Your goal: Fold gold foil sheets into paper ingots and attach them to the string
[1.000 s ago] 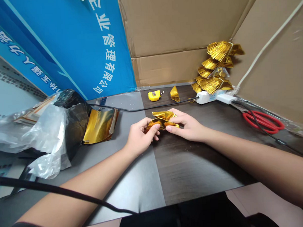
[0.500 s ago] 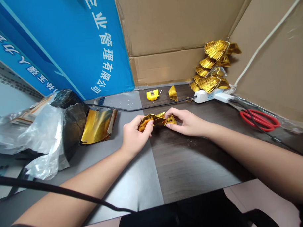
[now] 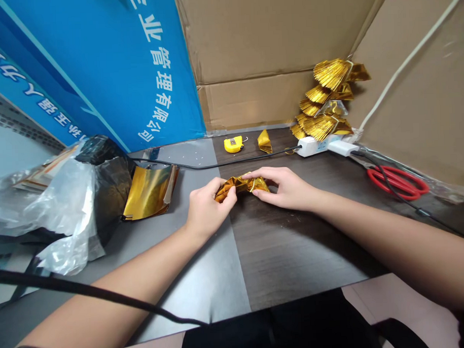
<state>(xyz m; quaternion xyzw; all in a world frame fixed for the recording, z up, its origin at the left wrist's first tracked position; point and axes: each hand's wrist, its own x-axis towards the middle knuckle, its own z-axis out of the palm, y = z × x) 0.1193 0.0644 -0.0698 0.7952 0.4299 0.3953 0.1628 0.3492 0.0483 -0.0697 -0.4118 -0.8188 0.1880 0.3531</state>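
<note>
Between my two hands, just above the dark part of the table, is a folded piece of gold foil paper point(image 3: 243, 184). My left hand point(image 3: 210, 202) pinches its left end between thumb and fingers. At the other end, my right hand point(image 3: 283, 187) grips it with the thumb below and the fingers on top. A pale tie or band shows near the right fingers. Parts of the foil are covered by my fingertips. Left of my left hand lies a stack of flat gold foil sheets point(image 3: 149, 192).
Behind my hands lie a yellow tape measure point(image 3: 234, 144), a small folded gold piece point(image 3: 265, 142) and a black cable point(image 3: 189, 167). Pleated gold fans point(image 3: 321, 102) are stacked by a white power strip point(image 3: 310, 147). Red-handled scissors point(image 3: 397, 182) lie right, a plastic bag point(image 3: 73, 200) left.
The foil's middle looks more bunched and twisted than before. My left fingers have shifted slightly along it, and my right index finger reaches further left over its top.
</note>
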